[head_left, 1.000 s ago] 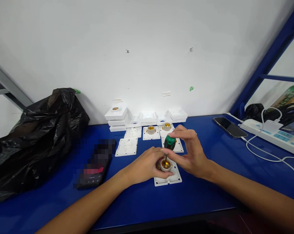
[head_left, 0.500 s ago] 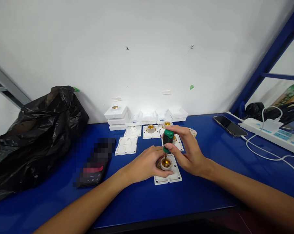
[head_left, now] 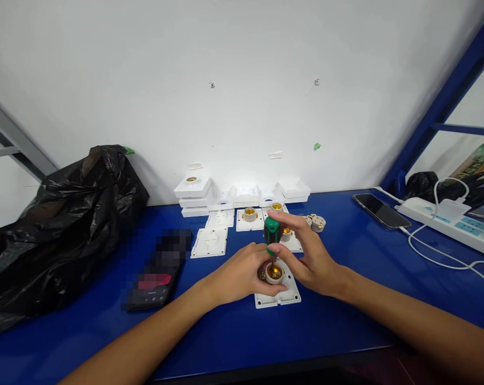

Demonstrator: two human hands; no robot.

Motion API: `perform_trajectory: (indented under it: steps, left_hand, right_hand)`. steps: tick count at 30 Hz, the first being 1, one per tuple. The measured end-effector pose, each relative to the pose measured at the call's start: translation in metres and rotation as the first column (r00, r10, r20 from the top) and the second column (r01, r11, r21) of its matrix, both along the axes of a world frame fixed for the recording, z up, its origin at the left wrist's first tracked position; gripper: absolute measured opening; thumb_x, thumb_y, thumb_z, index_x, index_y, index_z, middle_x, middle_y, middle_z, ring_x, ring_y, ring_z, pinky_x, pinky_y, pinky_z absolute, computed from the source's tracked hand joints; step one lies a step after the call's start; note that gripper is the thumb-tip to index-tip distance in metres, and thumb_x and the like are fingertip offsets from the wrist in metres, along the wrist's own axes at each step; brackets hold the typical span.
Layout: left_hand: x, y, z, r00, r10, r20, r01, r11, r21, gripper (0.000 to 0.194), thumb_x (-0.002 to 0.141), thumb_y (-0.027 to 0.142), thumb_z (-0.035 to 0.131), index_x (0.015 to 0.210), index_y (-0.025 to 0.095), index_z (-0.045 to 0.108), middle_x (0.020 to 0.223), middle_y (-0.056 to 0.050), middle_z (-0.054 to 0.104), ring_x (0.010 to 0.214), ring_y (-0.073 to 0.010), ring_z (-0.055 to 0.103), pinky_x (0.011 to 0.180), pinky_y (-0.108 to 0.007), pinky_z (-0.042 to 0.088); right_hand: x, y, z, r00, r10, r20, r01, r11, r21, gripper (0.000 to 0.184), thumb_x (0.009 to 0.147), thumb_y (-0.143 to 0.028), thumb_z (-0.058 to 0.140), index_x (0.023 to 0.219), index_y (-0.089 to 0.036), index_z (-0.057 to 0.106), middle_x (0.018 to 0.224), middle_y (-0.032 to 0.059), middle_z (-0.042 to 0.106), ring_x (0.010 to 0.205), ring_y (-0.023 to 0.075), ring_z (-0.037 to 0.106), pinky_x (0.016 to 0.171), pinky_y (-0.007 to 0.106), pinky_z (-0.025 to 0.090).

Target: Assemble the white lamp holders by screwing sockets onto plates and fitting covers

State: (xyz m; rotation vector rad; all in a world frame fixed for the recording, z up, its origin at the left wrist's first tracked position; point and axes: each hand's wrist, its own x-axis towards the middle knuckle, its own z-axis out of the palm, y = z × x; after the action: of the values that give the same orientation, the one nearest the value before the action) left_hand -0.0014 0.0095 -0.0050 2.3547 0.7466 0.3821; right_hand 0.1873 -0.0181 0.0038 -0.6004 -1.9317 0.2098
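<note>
My right hand (head_left: 308, 256) grips a green and black screwdriver (head_left: 272, 235) by its handle. The screwdriver stands nearly upright, its shaft reaching down into a round lamp socket (head_left: 274, 274) with a brass-coloured lining. That socket sits on a square white base plate (head_left: 279, 299) lying on the blue table. My left hand (head_left: 245, 272) is closed around the socket's left side, thumb along the near side and fingers behind it. Whether the screwdriver's tip touches a screw is hidden inside the socket.
Behind my hands lie several white plates (head_left: 209, 242), some bearing sockets (head_left: 250, 215). White covers (head_left: 192, 187) are stacked by the wall, and loose socket parts (head_left: 317, 223) lie right. A black bag (head_left: 73, 230) and blurred phone (head_left: 157, 278) stand left; another phone (head_left: 380, 210) and a power strip (head_left: 458, 219) right.
The screwdriver has tipped slightly to a more upright stance as my right fingers shift on its handle. My left hand stays on the socket. The whole view has shifted a little.
</note>
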Motion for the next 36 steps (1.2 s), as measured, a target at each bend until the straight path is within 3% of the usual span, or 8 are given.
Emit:
perform_trajectory:
  steps: [4,10,15,18,23,28,36]
  left_hand:
    - [-0.001,0.0,-0.001,1.0,0.005,0.022,-0.005,1.0,-0.003,0.031,0.083,0.044,0.08,0.097,0.019,0.068,0.085,-0.001,0.063,0.081,-0.0194,0.057,0.071,-0.029,0.043]
    - [0.0,-0.001,0.001,1.0,-0.003,0.009,0.003,1.0,0.013,0.028,0.083,0.042,0.079,0.084,0.019,0.063,0.08,0.001,0.06,0.076,-0.0173,0.053,0.068,-0.029,0.042]
    - [-0.001,-0.001,0.002,1.0,0.003,0.01,-0.003,1.0,0.009,0.03,0.082,0.041,0.081,0.095,0.018,0.067,0.087,-0.002,0.062,0.078,-0.0182,0.055,0.068,-0.029,0.043]
    - [0.0,-0.001,0.003,1.0,-0.002,0.01,0.001,1.0,0.028,0.028,0.082,0.041,0.08,0.088,0.018,0.065,0.085,-0.001,0.061,0.078,-0.018,0.055,0.069,-0.03,0.043]
    - [0.001,0.0,0.001,1.0,-0.005,-0.008,0.006,0.999,0.031,0.026,0.082,0.038,0.08,0.079,0.019,0.063,0.076,0.001,0.057,0.073,-0.0167,0.052,0.066,-0.029,0.042]
    - [-0.001,0.0,-0.003,1.0,0.014,0.017,-0.014,1.0,-0.014,0.032,0.082,0.045,0.079,0.083,0.019,0.061,0.084,-0.001,0.057,0.077,-0.0171,0.053,0.065,-0.027,0.042]
    - [0.001,0.0,0.003,1.0,-0.003,-0.005,0.003,1.0,-0.031,0.026,0.083,0.04,0.077,0.082,0.018,0.063,0.074,0.001,0.057,0.069,-0.0147,0.052,0.062,-0.027,0.042]
  right_hand:
    - [-0.001,0.002,0.0,0.997,-0.007,-0.083,0.011,0.999,0.05,0.056,0.093,-0.019,0.069,0.142,-0.032,0.045,0.106,0.0032,0.064,0.094,0.0203,0.065,0.081,0.037,0.061]
    - [0.0,0.001,-0.001,0.997,0.067,-0.047,-0.067,0.998,0.004,0.057,0.094,-0.013,0.063,0.144,-0.029,0.042,0.122,0.0081,0.062,0.108,0.0235,0.065,0.091,0.044,0.059]
    - [-0.001,0.002,-0.004,0.99,-0.015,-0.141,0.026,0.997,0.073,0.059,0.089,-0.014,0.072,0.138,-0.033,0.045,0.103,0.0023,0.059,0.089,0.0203,0.06,0.078,0.039,0.057]
    - [-0.001,0.003,-0.002,0.995,0.029,-0.091,-0.018,0.993,0.114,0.057,0.092,-0.013,0.067,0.141,-0.033,0.045,0.098,0.0016,0.06,0.086,0.0203,0.058,0.075,0.038,0.055]
    - [-0.002,0.001,0.004,0.995,0.09,0.049,-0.093,0.994,0.057,0.055,0.099,-0.013,0.055,0.15,-0.029,0.04,0.102,0.0048,0.065,0.09,0.0214,0.061,0.08,0.04,0.055]
    - [-0.003,0.003,0.007,0.998,0.069,-0.012,-0.067,0.992,0.103,0.049,0.096,-0.015,0.064,0.139,-0.03,0.048,0.086,-0.0013,0.059,0.075,0.0177,0.055,0.07,0.036,0.051]
    - [-0.002,0.005,0.004,0.993,0.036,0.112,-0.035,0.999,-0.008,0.06,0.098,-0.019,0.06,0.152,-0.029,0.036,0.115,0.0077,0.067,0.096,0.0226,0.066,0.083,0.043,0.059]
